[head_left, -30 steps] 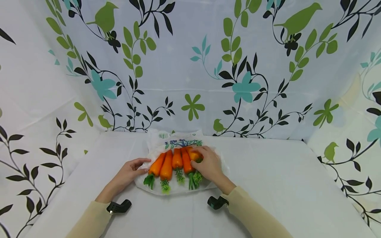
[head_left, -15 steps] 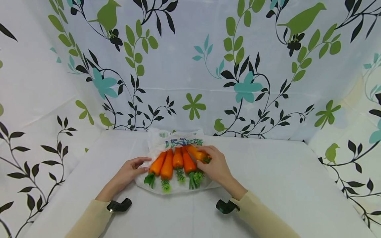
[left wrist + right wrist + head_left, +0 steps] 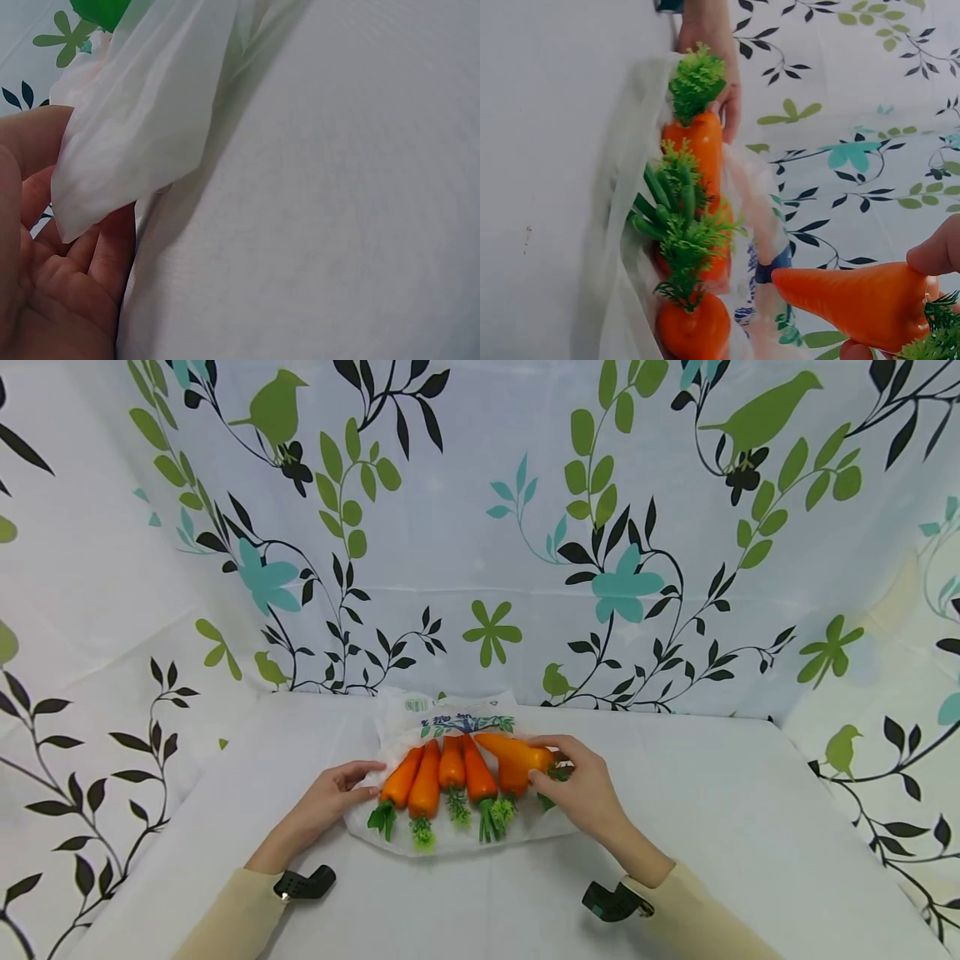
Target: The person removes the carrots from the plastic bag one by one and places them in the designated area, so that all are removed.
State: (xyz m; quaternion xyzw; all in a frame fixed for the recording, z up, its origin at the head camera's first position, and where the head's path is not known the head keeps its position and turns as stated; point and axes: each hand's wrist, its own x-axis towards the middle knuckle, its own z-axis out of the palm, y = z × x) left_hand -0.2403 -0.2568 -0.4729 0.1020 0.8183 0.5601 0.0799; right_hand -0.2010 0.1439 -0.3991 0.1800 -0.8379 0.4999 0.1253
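Note:
Several orange carrots (image 3: 424, 783) with green leafy tops lie side by side on a white plastic bag (image 3: 401, 727). Thumb and fingers of my right hand (image 3: 588, 789) pinch one carrot (image 3: 510, 749) near its leafy end. In the right wrist view this carrot (image 3: 855, 300) is raised apart from the others, its tip towards the bag's blue print. At the bag's left side, my left hand (image 3: 327, 797) has its thumb and fingers around the edge. The left wrist view shows the bag (image 3: 142, 127) between the thumb and curled fingers of that hand (image 3: 71, 285).
A white cloth covers the table (image 3: 720, 827). Behind it hangs a pale curtain (image 3: 450, 543) printed with leaves, flowers and birds. A black device (image 3: 307, 883) sits on the left wrist and another (image 3: 615, 902) on the right.
My right hand has drawn the rightmost carrot to the right, uncovering another carrot beneath it. The left hand stays at the bag's left edge.

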